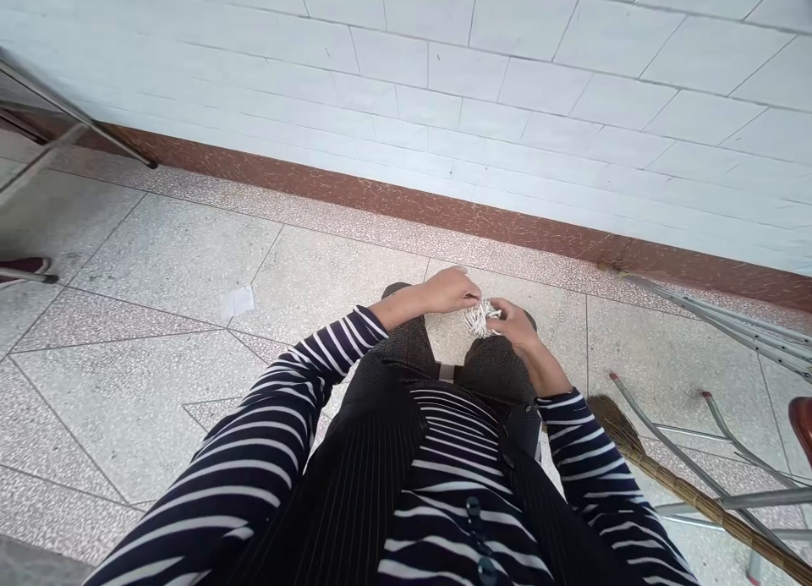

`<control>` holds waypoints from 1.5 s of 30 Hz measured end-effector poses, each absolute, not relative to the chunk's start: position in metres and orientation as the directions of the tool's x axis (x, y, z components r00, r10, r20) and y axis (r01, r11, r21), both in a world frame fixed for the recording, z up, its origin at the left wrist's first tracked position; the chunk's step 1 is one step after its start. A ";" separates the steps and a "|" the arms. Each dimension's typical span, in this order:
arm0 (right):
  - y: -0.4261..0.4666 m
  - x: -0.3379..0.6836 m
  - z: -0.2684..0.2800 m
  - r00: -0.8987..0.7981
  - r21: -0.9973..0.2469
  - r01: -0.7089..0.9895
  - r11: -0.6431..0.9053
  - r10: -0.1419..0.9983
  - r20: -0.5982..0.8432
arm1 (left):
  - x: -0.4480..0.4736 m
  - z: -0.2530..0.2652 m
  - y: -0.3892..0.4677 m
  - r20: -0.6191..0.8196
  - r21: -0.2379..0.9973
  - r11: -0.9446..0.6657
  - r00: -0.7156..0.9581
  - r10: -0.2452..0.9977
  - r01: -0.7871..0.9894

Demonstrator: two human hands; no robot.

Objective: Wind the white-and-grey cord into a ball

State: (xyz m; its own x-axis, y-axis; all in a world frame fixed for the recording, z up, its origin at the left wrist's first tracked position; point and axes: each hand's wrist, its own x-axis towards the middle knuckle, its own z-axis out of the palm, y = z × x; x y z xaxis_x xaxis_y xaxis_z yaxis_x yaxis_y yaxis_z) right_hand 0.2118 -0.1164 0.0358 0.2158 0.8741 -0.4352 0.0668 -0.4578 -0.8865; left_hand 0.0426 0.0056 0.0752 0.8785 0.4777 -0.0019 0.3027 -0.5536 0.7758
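A small bundle of white cord sits above my knees, its strands looped in a tangled ball. My right hand grips it from the right side, thumb and fingers round its edge. At the upper left of the bundle is my left hand, fingers bent and pinched together at the cord. Exactly which strand is between those fingertips is too small to make out. Below the hands are my dark trousers, with the knees apart.
A straw broom lies at the right beside metal chair legs. Folded metal tubes lean near the wall. White paper is on the floor at the left. More metal legs stand at the far left. A tiled wall rises ahead.
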 end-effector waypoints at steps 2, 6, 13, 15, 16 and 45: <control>-0.124 0.211 0.039 0.126 -0.849 -0.022 -0.529 0.841 -0.527 | 0.040 0.070 0.008 0.020 0.764 -0.604 0.928 0.372 0.226; -0.134 0.218 0.051 0.037 -0.798 -0.139 -0.586 0.803 -0.595 | 0.040 0.062 0.008 0.063 0.714 -0.673 0.941 0.333 0.190; -0.159 0.227 0.081 0.064 -0.811 -0.291 -0.508 0.835 -0.546 | 0.044 0.058 0.028 0.181 0.669 -0.725 0.910 0.373 0.164; -0.163 0.230 0.096 0.099 -0.826 -0.368 -0.427 0.865 -0.491 | 0.045 0.056 0.034 0.166 0.684 -0.702 0.896 0.411 0.196; -0.164 0.232 0.104 0.122 -0.834 -0.408 -0.371 0.883 -0.452 | 0.045 0.054 0.036 0.148 0.708 -0.670 0.882 0.448 0.222; -0.124 0.241 0.208 0.569 -0.909 -0.338 0.244 0.822 0.009 | 0.013 0.013 0.014 -0.179 0.973 -0.030 0.834 0.522 0.228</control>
